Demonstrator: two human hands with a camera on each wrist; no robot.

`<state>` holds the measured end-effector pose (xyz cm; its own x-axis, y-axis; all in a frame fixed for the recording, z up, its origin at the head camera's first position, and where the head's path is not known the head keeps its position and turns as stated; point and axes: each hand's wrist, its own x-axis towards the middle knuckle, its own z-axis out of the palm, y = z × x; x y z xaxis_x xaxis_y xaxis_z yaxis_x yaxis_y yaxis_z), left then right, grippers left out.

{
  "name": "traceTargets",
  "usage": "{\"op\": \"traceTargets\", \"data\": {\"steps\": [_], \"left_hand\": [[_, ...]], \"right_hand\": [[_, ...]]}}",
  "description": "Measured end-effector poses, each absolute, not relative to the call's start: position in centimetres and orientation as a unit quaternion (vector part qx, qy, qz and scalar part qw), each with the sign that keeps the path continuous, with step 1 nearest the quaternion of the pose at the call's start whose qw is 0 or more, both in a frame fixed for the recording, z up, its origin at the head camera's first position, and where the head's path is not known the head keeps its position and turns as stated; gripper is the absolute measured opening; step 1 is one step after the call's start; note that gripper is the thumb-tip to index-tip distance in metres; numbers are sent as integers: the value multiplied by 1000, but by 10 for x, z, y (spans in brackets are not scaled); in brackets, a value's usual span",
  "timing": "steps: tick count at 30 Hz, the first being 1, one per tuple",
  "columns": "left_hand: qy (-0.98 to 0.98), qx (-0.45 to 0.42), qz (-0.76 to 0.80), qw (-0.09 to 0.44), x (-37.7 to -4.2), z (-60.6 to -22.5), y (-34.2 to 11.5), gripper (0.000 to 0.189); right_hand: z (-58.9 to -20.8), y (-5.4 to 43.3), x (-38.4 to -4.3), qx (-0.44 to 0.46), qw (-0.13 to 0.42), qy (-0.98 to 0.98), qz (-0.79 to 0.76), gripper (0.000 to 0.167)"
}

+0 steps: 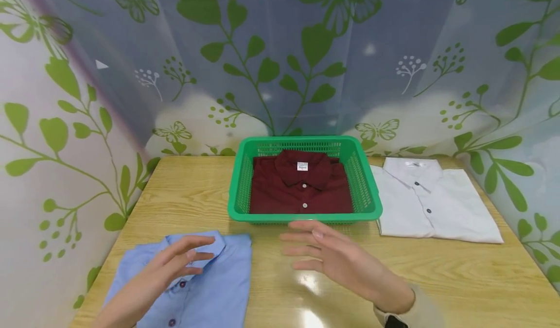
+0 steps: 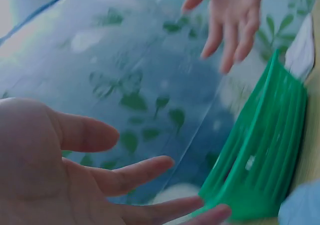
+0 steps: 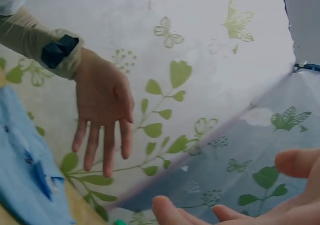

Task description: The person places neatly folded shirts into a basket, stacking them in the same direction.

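In the head view my left hand point(image 1: 177, 265) hovers over a folded light-blue shirt point(image 1: 218, 289) at the front left, fingers spread and holding nothing. My right hand point(image 1: 334, 255) is raised over the table in front of a green plastic basket point(image 1: 306, 217), its fingers extended and nothing in them. Inside the basket lies a folded dark-red shirt point(image 1: 280, 187), collar toward the back, with a white label and buttons. In the left wrist view the left hand point(image 2: 55, 170) has its palm facing the right hand point(image 2: 235, 20) across a gap.
A folded white shirt point(image 1: 442, 206) with dark buttons lies to the right of the basket, beside its rim. The wooden table point(image 1: 188, 187) backs onto a leaf-and-butterfly patterned curtain point(image 1: 280, 65), which also runs along both sides.
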<state>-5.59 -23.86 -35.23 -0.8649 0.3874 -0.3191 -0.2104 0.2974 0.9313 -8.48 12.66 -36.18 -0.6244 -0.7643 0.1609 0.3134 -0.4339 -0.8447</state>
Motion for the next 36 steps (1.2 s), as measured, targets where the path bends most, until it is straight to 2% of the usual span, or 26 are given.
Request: {"op": "traceTargets", "data": {"steps": [5, 7, 12, 16, 20, 27, 36], "left_hand": [[804, 3, 562, 193, -53, -374, -281, 47], [822, -22, 538, 183, -53, -381, -300, 50], [841, -86, 500, 187, -52, -393, -341, 58], [840, -129, 495, 180, -54, -402, -361, 59], [850, -139, 478, 172, -55, -408, -374, 61], [814, -199, 506, 204, -60, -419, -388, 67], [785, -242, 538, 189, -63, -450, -409, 68]], "right_hand": [[-384, 111, -72, -276, 363, 400, -795, 42], [-393, 107, -69, -272, 373, 392, -795, 42], [-415, 99, -65, -249, 396, 385, -796, 45], [-429, 94, -64, -221, 413, 398, -789, 53], [-441, 91, -65, -187, 427, 401, -789, 62], [-460, 86, -70, -116, 447, 376, -804, 68], [-479, 83, -75, -101, 456, 337, -818, 76]]}}
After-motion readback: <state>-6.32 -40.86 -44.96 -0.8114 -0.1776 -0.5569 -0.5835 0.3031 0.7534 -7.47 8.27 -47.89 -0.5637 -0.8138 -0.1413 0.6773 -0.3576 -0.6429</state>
